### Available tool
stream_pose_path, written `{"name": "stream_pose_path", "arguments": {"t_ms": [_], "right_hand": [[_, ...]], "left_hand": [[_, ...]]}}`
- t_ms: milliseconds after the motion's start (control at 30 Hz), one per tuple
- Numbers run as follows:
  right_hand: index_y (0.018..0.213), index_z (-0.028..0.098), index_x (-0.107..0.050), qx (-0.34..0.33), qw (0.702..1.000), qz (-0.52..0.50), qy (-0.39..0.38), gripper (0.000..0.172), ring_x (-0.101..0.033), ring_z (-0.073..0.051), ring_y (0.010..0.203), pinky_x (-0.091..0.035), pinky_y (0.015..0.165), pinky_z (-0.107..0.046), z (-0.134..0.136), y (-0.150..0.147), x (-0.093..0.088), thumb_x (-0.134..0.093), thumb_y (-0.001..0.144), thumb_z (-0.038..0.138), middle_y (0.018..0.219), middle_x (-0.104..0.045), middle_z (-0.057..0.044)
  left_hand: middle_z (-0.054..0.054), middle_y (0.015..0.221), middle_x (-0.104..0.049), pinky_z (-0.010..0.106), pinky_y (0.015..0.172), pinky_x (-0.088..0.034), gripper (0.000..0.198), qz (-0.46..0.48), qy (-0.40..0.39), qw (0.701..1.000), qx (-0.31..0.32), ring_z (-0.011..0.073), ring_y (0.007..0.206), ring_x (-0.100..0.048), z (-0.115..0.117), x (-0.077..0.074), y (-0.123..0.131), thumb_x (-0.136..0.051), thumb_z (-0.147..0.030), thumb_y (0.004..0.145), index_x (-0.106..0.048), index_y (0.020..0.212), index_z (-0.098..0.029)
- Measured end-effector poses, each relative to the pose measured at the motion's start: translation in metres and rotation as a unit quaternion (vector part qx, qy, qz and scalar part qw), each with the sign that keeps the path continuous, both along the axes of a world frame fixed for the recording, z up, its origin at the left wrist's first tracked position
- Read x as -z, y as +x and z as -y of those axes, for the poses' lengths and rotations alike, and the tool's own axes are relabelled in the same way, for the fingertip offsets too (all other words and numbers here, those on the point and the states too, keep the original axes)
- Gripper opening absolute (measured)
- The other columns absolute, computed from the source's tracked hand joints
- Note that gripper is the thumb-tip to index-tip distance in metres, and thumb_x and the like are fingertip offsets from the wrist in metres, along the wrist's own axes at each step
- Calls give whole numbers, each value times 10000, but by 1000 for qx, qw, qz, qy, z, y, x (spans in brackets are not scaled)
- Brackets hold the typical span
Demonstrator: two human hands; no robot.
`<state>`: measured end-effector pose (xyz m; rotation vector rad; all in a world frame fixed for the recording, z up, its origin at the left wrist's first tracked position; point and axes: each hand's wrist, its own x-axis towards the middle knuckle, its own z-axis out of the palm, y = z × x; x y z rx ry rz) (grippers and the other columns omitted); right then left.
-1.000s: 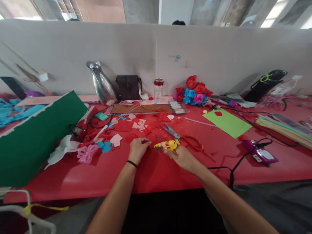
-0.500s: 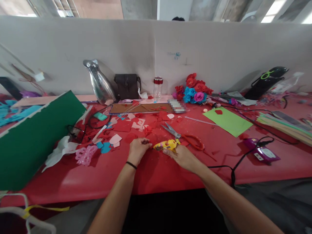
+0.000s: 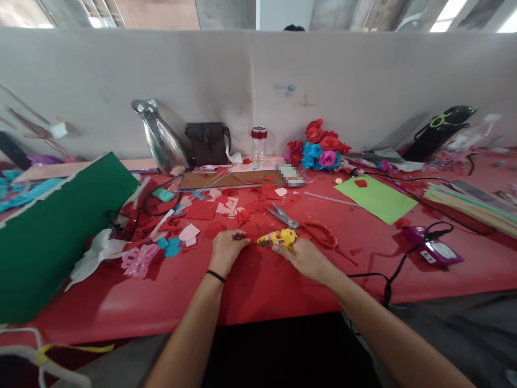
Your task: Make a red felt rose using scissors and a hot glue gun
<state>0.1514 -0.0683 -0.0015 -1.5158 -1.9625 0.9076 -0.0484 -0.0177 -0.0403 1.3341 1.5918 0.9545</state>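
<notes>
The yellow glue gun [image 3: 278, 237], grasped by the right hand [image 3: 306, 258], points left over the near-middle red table [image 3: 141, 310]. Just left, the left hand [image 3: 228, 249] bunches its fingertips, holding what I cannot tell; scissors [image 3: 328, 236] lie beyond.

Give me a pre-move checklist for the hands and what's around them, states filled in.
1. Yellow glue gun secured: ok, gripped in the right hand.
2. Safe gap between its tip and the left hand: not ok, the tip points at that hand and is very close.
3. Piece firmly pinched in the left hand: cannot tell, too small and partly hidden.
4. Scissors closed and out of the way: not ok, blades parted, lying just beyond the gun.
5. Black cord away from the left hand: ok, it lies off to the right.
6. Gun hot: cannot tell, nothing visible shows it.
</notes>
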Motion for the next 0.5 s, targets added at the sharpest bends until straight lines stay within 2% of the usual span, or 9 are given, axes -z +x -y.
{"name": "stream_pose_path", "arguments": {"t_ms": [200, 500], "right_hand": [[1030, 193, -676, 16, 1000, 3, -5, 355, -634, -196, 758, -448, 687, -268, -1, 4, 2, -493, 871, 453, 802, -707, -54], [1054, 212, -669, 17, 999, 48, 14, 387, -655, -227, 811, -454, 680, -280, 1, 5, 1, -454, 882, 483, 855, -722, -79]], "left_hand": [[-10, 602, -655, 237, 589, -425, 95, -9, -3, 1000, -5, 142, 607, -588, -1, 0, 1, -682, -203, 555, -680, 646, -173], [-14, 595, -652, 245, 594, -423, 85, 0, 0, 1000, -13, 146, 608, -590, 0, -1, 1, -683, -209, 545, -672, 624, -180]]}}
